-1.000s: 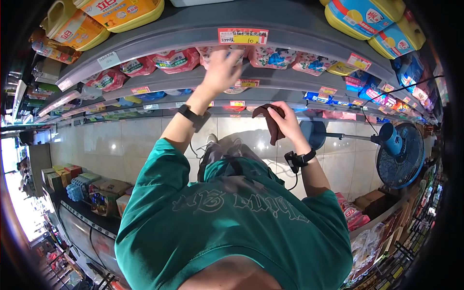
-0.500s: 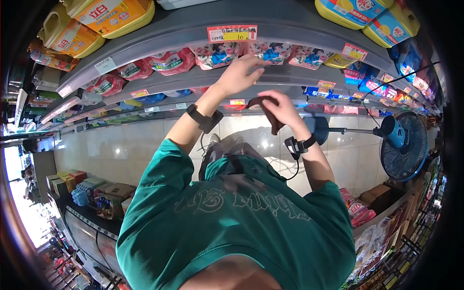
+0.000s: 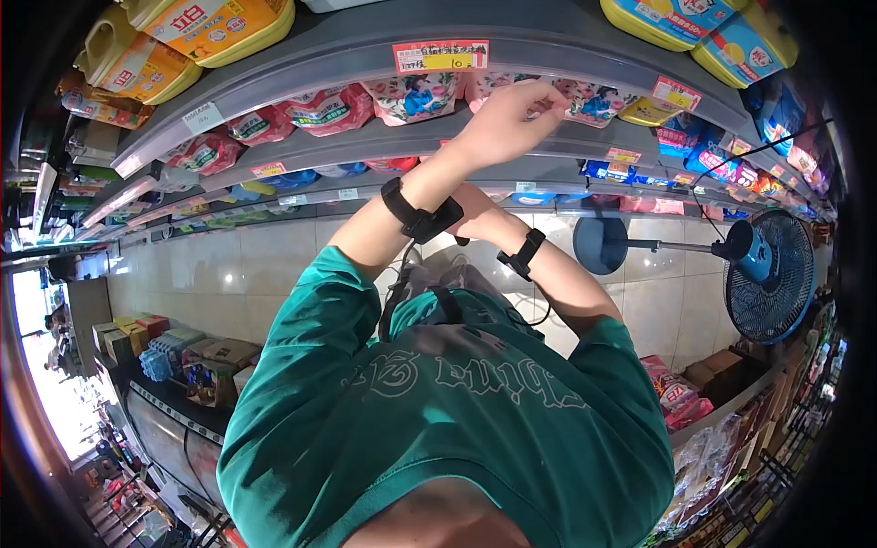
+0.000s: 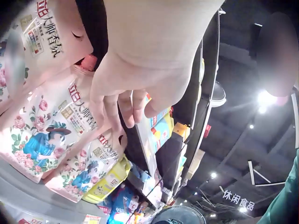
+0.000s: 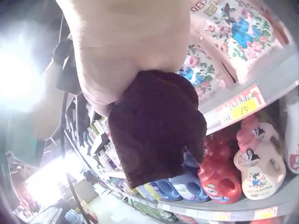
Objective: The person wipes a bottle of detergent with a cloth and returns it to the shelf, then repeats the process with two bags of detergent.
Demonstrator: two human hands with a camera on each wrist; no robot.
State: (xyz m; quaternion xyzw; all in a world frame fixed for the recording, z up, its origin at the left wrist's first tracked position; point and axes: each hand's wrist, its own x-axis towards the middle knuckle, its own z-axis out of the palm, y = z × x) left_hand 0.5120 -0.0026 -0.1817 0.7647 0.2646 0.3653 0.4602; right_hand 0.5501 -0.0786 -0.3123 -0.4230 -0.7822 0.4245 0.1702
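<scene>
In my head view, jugs (image 3: pixel 215 32) stand on the top shelf (image 3: pixel 356 53) at the upper left and upper right, with a row of pouches (image 3: pixel 416 99) on the shelf below, across the upper middle. I see a fan (image 3: pixel 770 274) at the right of the frame, its base (image 3: pixel 600 245) on the floor (image 3: pixel 301 256) further left. Boxes (image 3: pixel 128 340) sit at the lower left, beside packed bottles (image 3: pixel 164 356).

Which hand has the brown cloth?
The right hand: in its wrist view the cloth hides the fingers. The left hand is empty, its fingers loosely curled.
</scene>
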